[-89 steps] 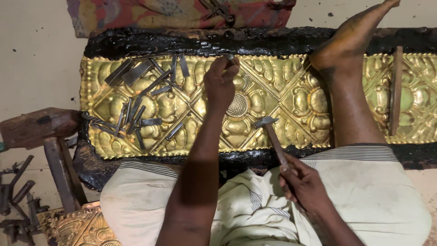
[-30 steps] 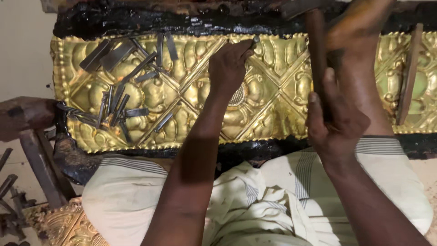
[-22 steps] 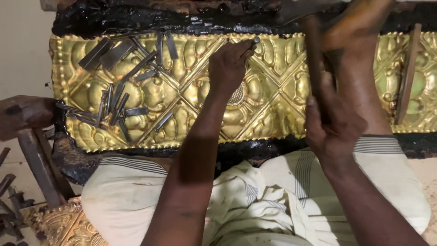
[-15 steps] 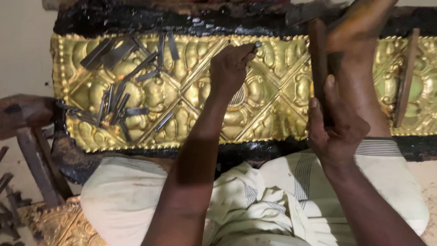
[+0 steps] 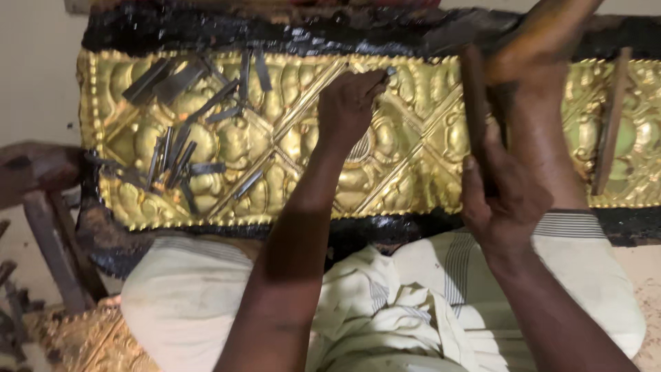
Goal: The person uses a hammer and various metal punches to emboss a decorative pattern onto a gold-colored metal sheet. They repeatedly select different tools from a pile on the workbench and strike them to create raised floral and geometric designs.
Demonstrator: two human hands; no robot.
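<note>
embossed panel (image 5: 206,145): glossy gold metal | punches (image 5: 180,148): dull steel | hammer handle (image 5: 475,103): wood

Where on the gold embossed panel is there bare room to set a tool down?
Free: the gold embossed panel between the left hand and the raised dark wooden hammer handle. Crowded: its left end, strewn with loose grey metal punches.

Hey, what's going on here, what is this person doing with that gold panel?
A person sits over a long embossed gold-coloured metal panel bedded in black pitch. The left hand pinches a small metal punch against the relief near the panel's upper edge. The right hand has a closed grip on a wooden hammer handle, raised upright; its head is too blurred to make out. A scatter of loose steel punches lies on the panel's left part, and a bare foot rests on it.
</note>
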